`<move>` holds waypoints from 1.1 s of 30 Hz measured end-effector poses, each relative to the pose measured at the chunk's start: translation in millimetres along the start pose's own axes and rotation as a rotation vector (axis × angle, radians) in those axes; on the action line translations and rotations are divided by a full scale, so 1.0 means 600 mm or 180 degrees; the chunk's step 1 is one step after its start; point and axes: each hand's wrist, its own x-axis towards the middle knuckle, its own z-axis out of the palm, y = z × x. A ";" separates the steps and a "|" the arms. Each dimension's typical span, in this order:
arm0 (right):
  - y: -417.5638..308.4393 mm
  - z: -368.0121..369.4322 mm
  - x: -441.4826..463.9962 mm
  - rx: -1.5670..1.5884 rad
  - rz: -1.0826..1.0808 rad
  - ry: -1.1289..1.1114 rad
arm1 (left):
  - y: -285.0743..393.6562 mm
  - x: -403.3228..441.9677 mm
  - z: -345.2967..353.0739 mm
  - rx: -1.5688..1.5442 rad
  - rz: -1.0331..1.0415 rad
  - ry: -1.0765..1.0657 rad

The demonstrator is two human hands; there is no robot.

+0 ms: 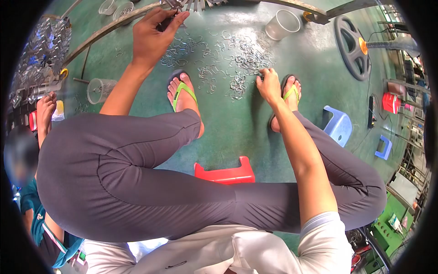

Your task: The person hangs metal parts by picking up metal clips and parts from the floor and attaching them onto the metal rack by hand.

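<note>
Hooks (248, 62) | loose on floor (219, 137) | just beside right grip (270, 86)

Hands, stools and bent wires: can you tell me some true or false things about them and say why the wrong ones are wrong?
1. The bent wires lie on the floor. True.
2. The left hand rests flat on the floor. False: it is by the metal strips.
3. The right hand is down beside the bent wires. True.
4. The blue stools are left of the red stool. False: they are right of it.
</note>
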 end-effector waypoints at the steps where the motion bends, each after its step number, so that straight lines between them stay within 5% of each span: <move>1: 0.000 0.003 0.002 0.0032 0.0091 -0.0027 | 0.000 0.000 0.000 0.0017 -0.0023 -0.0006; 16: 0.001 0.004 0.012 -0.0014 0.0319 0.0129 | 0.013 0.002 -0.001 -0.0115 -0.0104 -0.0015; 22: 0.012 0.005 0.002 -0.0142 -0.1105 -0.0081 | 0.009 0.003 -0.001 -0.0022 -0.0136 -0.0014; 28: 0.004 0.027 0.015 -0.0834 -0.0899 -0.0234 | 0.003 0.000 -0.003 0.0019 -0.0178 -0.0015; 33: -0.026 0.009 0.008 -0.0189 -0.0431 -0.0161 | 0.007 -0.002 -0.007 -0.0053 -0.0296 -0.0013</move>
